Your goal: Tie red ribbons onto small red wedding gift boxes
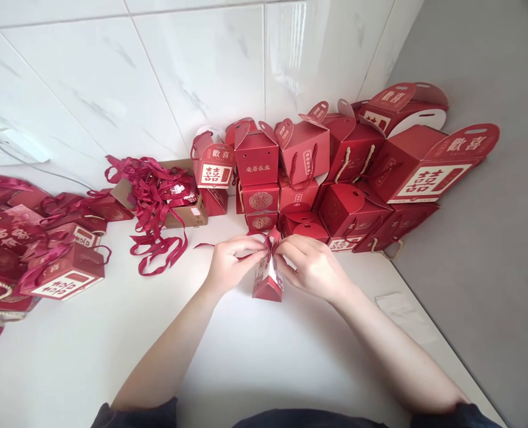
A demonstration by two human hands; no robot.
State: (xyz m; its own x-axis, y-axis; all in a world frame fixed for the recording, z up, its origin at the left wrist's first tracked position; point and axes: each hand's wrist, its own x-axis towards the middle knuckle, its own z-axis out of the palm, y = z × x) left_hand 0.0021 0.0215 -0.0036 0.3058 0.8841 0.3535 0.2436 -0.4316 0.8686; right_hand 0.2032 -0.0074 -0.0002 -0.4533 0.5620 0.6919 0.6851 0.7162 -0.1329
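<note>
A small red and white gift box (267, 286) stands on the white table in front of me, its sides narrowing toward the top. Both hands meet at its upper end. My left hand (233, 261) pinches a dark red ribbon (269, 242) there from the left. From the right, my right hand (308, 264) has its fingers closed at the same ribbon, partly covering the box's side. One ribbon tail trails out behind my left hand. The exact form of the ribbon between the fingertips is too small to make out.
Red gift boxes (257, 157) are stacked along the tiled wall, reaching right to the grey wall (490, 238). Left of them, a cardboard box (186, 217) overflows with red ribbons (150, 184). Ribbon-tied boxes (65, 270) pile up at far left, near a cable (32, 165).
</note>
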